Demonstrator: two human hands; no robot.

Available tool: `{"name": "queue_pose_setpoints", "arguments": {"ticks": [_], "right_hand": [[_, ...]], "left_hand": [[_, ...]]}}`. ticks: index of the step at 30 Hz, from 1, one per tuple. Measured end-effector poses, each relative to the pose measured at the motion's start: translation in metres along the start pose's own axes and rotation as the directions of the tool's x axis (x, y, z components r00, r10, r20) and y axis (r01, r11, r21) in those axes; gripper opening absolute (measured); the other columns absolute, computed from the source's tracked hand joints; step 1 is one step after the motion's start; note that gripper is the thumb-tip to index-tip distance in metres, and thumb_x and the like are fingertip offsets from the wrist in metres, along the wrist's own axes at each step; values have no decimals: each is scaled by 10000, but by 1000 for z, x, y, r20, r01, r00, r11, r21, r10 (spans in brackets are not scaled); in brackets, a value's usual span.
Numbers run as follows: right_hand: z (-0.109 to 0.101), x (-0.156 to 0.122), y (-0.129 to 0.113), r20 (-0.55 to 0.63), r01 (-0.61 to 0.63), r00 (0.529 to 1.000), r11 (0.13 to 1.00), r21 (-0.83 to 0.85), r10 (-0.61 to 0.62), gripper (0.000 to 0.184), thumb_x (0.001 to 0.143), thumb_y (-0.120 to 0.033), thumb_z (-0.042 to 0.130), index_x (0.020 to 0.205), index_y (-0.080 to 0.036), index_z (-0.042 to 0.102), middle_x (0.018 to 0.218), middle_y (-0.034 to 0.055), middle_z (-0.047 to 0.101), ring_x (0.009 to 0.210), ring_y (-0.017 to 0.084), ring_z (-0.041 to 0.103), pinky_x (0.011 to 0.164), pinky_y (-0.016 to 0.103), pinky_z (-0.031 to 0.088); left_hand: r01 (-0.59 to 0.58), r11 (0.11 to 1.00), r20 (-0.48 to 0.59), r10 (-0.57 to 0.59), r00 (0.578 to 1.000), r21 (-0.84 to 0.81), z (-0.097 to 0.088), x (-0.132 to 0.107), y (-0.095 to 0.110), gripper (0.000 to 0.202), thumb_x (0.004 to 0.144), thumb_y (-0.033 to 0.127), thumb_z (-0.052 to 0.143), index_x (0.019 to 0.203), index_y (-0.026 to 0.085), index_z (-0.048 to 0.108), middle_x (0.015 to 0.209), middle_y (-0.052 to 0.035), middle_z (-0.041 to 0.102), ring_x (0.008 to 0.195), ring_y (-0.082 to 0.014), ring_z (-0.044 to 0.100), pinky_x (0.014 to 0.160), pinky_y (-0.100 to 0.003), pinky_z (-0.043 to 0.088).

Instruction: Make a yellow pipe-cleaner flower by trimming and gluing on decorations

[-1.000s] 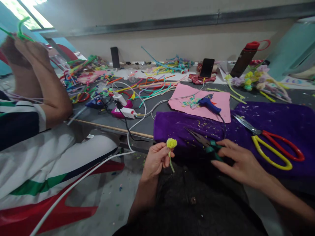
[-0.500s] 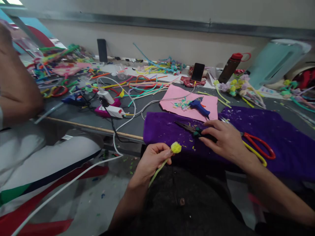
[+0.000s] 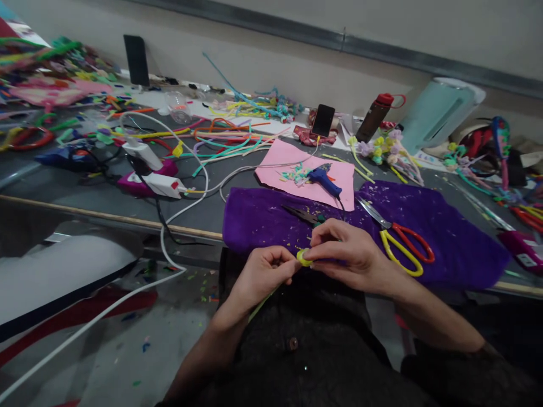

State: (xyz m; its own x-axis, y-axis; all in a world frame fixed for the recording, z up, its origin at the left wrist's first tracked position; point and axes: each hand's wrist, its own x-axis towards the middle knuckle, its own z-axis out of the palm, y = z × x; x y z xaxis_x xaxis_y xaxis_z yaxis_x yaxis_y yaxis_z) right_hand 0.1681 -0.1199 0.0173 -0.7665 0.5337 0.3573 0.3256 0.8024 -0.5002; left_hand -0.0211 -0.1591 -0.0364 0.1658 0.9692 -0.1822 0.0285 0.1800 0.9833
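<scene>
A small yellow pipe-cleaner flower (image 3: 303,257) with a pale green stem sits between my two hands, over my lap at the table's edge. My left hand (image 3: 267,274) is closed, pinching the flower just under its head; the stem trails down below the wrist. Fingers of my right hand (image 3: 354,254) press on the flower head from the other side. Beyond the right hand, black pliers (image 3: 302,215) lie on the purple cloth (image 3: 254,212), their handles partly hidden. Scissors (image 3: 396,234) with red and yellow handles rest on the cloth to the right.
A blue glue gun (image 3: 326,182) lies on a pink sheet (image 3: 280,158) among scraps. White cables (image 3: 169,217) cross the table and hang over its edge. Further back are loose pipe cleaners (image 3: 237,135), a phone (image 3: 323,120), a bottle (image 3: 375,118) and finished flowers (image 3: 382,147).
My right hand has let go of the pliers, leaving them on the cloth, and moved left to grip the flower head. The view has swung to the right.
</scene>
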Motion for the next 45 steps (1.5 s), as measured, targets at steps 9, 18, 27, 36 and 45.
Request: {"name": "queue_pose_setpoints", "arguments": {"ticks": [9, 18, 27, 36, 45], "right_hand": [[8, -5, 8, -14, 18, 1000, 988, -156, -21, 114, 835, -191, 509, 879, -203, 614, 847, 33, 552, 768, 133, 510, 655, 267, 429], [3, -7, 3, 45, 6, 999, 980, -201, 3, 137, 847, -183, 474, 885, -192, 605, 886, 42, 562, 817, 148, 516, 702, 284, 434], [8, -8, 2, 42, 5, 999, 972, -236, 5, 147, 837, -159, 467, 864, -170, 611, 882, 59, 575, 810, 159, 528, 701, 298, 443], [9, -10, 4, 73, 8, 997, 957, -288, 14, 139, 834, -156, 474, 854, -167, 611, 897, 65, 585, 809, 164, 533, 686, 296, 441], [8, -9, 3, 65, 5, 998, 947, -322, 17, 172, 848, -158, 460, 852, -177, 630, 884, 63, 596, 792, 156, 546, 661, 281, 443]], "left_hand": [[-2, 999, 13, 1, 1000, 32, 2, 2, -6, 188, 676, 305, 634, 593, 140, 601, 467, 17, 525, 427, -75, 436, 437, -192, 293], [-17, 1000, 30, 17, 999, -10, 3, 1, -10, 157, 682, 298, 639, 629, 151, 622, 495, 16, 539, 454, -77, 447, 453, -190, 308], [-35, 999, -5, 36, 999, 37, 6, 1, -11, 171, 669, 312, 641, 616, 150, 622, 503, 17, 537, 454, -81, 445, 449, -196, 313], [-43, 995, 10, 42, 999, 90, 6, 2, -13, 203, 688, 336, 621, 628, 141, 619, 503, 13, 537, 455, -83, 438, 448, -196, 307], [3, 1000, 3, -3, 1000, 21, 5, 4, -15, 192, 666, 331, 643, 605, 151, 615, 491, 22, 530, 450, -81, 442, 456, -197, 302]]}}
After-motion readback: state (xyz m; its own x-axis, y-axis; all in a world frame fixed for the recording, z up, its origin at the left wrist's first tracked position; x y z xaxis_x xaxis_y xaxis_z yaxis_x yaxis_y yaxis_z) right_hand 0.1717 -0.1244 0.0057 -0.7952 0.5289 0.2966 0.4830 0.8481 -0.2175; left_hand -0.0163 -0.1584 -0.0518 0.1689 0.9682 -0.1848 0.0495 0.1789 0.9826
